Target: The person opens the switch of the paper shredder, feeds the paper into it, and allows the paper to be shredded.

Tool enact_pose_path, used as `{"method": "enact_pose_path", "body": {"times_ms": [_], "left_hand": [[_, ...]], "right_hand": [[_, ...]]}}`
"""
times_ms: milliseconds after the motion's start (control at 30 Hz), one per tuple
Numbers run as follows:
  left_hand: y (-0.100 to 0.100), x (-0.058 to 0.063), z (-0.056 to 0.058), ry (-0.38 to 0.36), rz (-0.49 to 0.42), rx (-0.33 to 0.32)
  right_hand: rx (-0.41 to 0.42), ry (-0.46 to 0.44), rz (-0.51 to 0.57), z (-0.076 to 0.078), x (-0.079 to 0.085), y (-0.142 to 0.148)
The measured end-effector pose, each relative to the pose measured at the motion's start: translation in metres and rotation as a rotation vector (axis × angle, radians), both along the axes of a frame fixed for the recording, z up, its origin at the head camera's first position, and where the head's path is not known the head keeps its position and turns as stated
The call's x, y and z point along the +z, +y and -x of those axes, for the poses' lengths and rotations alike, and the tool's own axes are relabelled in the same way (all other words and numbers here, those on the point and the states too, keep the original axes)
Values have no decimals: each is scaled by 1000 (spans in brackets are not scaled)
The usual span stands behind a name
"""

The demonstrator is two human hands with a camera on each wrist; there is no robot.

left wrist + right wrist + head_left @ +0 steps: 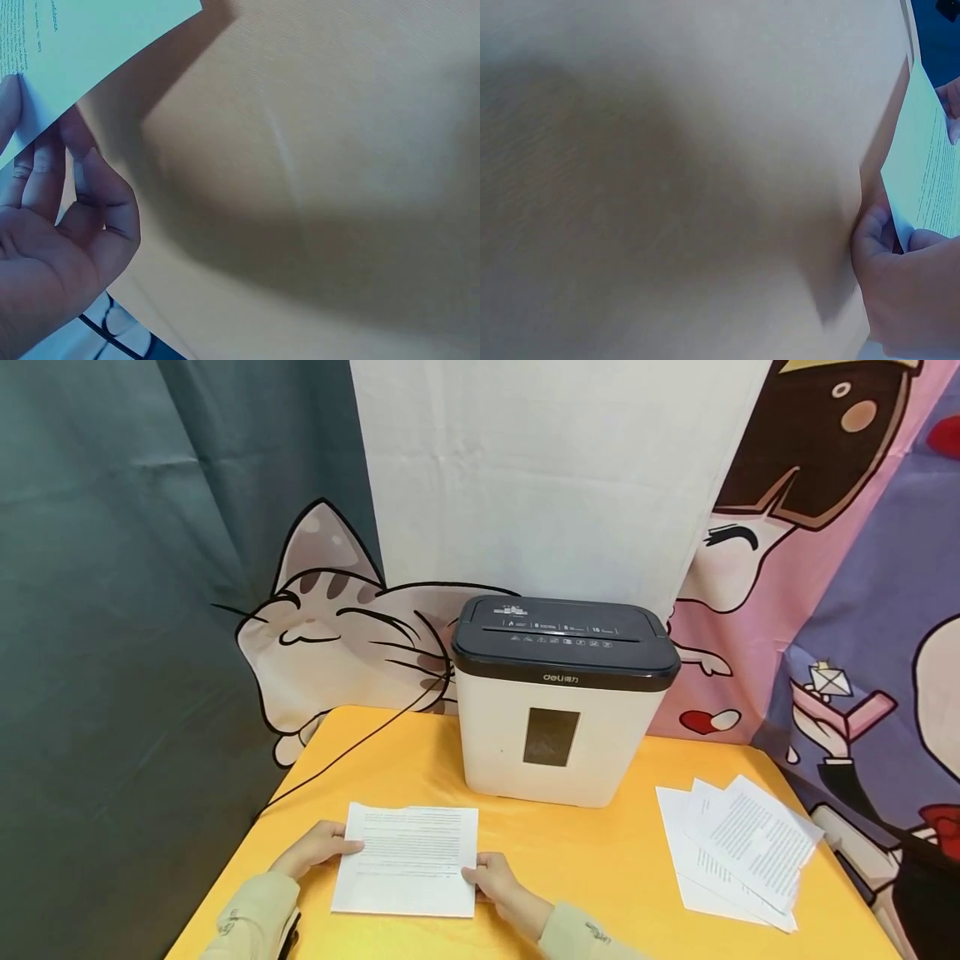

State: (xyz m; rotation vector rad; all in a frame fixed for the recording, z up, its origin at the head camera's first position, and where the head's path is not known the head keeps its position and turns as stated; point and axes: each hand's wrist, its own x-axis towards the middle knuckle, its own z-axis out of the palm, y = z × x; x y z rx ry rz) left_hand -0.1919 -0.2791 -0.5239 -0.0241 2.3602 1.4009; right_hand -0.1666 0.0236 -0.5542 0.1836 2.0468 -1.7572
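A printed sheet of paper (408, 860) is held up between my two hands, above the front of the table in the head view. My left hand (318, 847) pinches its left edge, thumb on the printed face and fingers behind, as the left wrist view of that hand (67, 217) also shows. At the opposite edge my right hand (493, 877) grips the paper with the thumb on top. In the right wrist view the paper (922, 157) slants up from the right hand (900, 270), casting a shadow on the tabletop. Whether it is one sheet or several I cannot tell.
Behind the paper stands a white paper shredder (495, 735) with a dark top and a narrow feed slot (562, 633). Its black cord (337, 758) runs off the table's left edge. Several printed sheets (750, 843) lie fanned on the yellow table (585, 852) at right.
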Motion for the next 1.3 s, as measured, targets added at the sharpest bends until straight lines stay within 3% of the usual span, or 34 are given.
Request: {"method": "enact_pose_path", "body": {"times_ms": [467, 667, 767, 933, 1067, 1100, 1233, 1300], "left_hand": [[35, 3, 7, 157, -83, -56], [57, 3, 12, 211, -88, -21], [67, 1, 18, 258, -114, -22], [81, -2, 24, 329, -207, -22], [92, -2, 27, 401, -228, 11], [95, 0, 27, 416, -230, 18], [109, 25, 19, 473, -215, -5], [116, 30, 19, 475, -216, -18]], "right_hand": [[84, 123, 48, 5, 6, 51], [87, 148, 52, 7, 12, 75], [79, 202, 52, 12, 17, 86], [36, 340, -52, 22, 24, 99], [10, 464, -177, 24, 31, 107], [3, 497, -209, 25, 33, 109], [-38, 578, -276, 25, 40, 117], [-68, 589, -279, 25, 41, 122]]}}
